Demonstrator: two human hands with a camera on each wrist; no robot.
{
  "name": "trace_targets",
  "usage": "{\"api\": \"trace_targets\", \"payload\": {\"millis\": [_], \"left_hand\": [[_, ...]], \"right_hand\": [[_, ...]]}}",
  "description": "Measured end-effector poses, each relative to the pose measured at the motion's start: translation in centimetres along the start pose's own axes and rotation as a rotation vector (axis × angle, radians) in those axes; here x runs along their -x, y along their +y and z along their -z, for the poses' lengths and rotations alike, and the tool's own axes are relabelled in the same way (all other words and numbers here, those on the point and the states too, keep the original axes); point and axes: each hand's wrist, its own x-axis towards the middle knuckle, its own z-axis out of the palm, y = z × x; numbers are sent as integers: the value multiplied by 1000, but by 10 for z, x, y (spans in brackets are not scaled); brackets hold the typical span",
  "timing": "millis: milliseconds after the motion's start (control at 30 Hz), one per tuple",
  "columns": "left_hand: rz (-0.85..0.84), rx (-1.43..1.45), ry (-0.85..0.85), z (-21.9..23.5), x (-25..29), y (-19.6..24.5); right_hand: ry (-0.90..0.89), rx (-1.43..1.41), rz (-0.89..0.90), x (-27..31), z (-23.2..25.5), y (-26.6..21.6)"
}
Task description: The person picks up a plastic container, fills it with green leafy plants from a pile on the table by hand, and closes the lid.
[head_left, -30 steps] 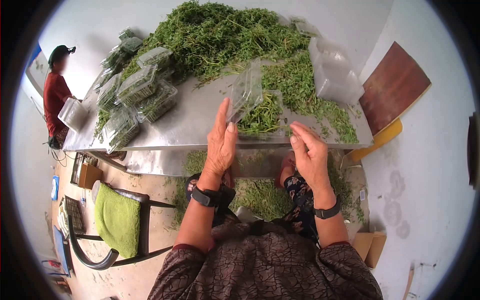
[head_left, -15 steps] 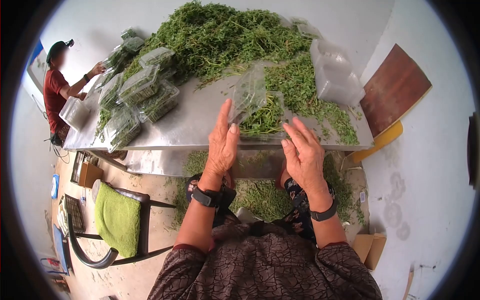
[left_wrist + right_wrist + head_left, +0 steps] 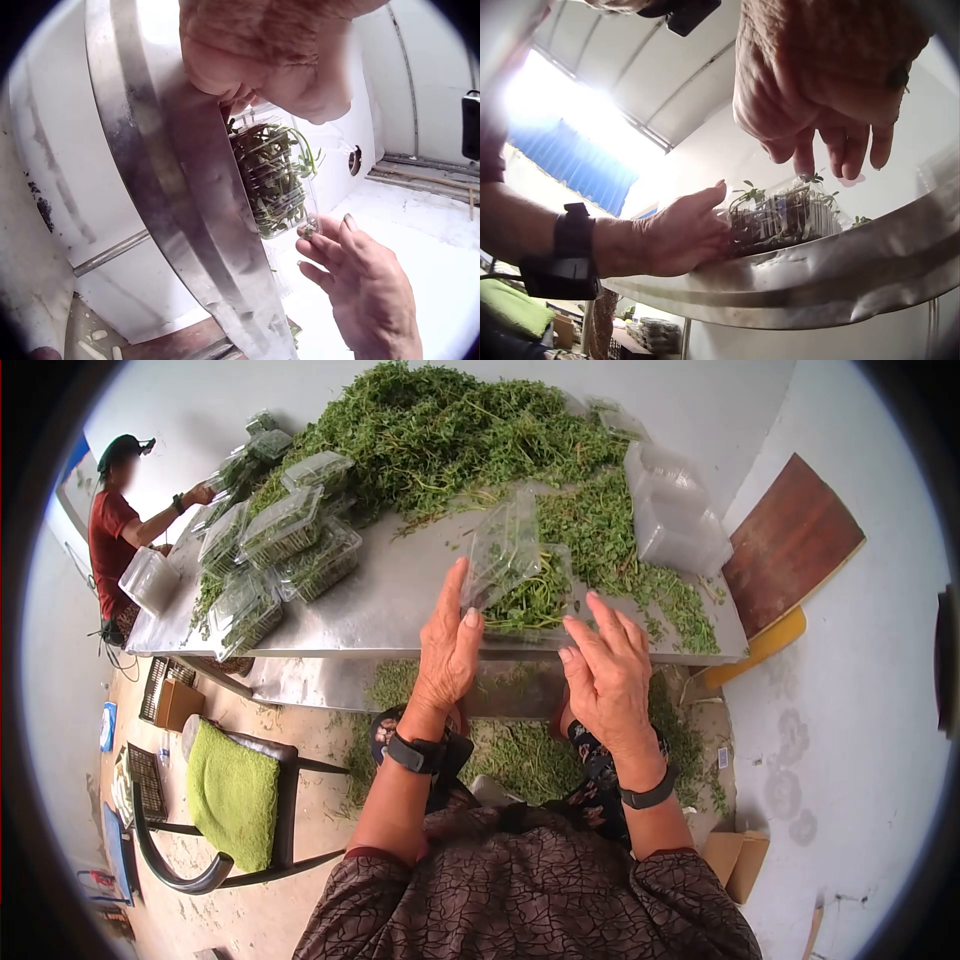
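A clear plastic box of green stems and leaves (image 3: 525, 603) stands at the table's front edge, its transparent lid (image 3: 503, 550) raised toward the left. My left hand (image 3: 447, 645) is along the box's left side, fingers straight; in the right wrist view that hand (image 3: 682, 232) touches the box's end. At the box's front right corner is my right hand (image 3: 610, 685), fingers spread and slightly bent. The left wrist view shows the right hand's (image 3: 367, 292) fingertips at the box's corner, by a small leafy bit (image 3: 308, 230); whether they pinch it I cannot tell.
Behind the box rises a large heap of greens (image 3: 440, 435). Filled boxes (image 3: 282, 532) are piled at the left, and empty nested boxes (image 3: 675, 515) stand at the right. Another person (image 3: 118, 540) reaches over the table's left end. A chair with a green towel (image 3: 230, 795) is at lower left.
My right hand has moved left and closer to the box's front right corner. My left hand has barely moved. The other person's arm has reached out to the boxes at the far left.
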Motion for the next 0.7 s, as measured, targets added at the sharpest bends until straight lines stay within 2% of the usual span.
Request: {"api": "trace_targets", "payload": {"millis": [233,433,600,667,700], "left_hand": [[9,6,-4,0,0,2],[119,116,-43,0,1,2],[-66,-14,5,-1,-1,-5],[-71,-8,0,0,-1,-2],[-67,-3,-4,0,-1,0]], "right_hand": [[-30,51,69,-9,-1,-6],[-86,74,115,-21,1,-4],[-62,7,85,-18,-1,0],[64,-47,-27,-11,-4,0],[72,-44,-29,-8,-5,1]]}}
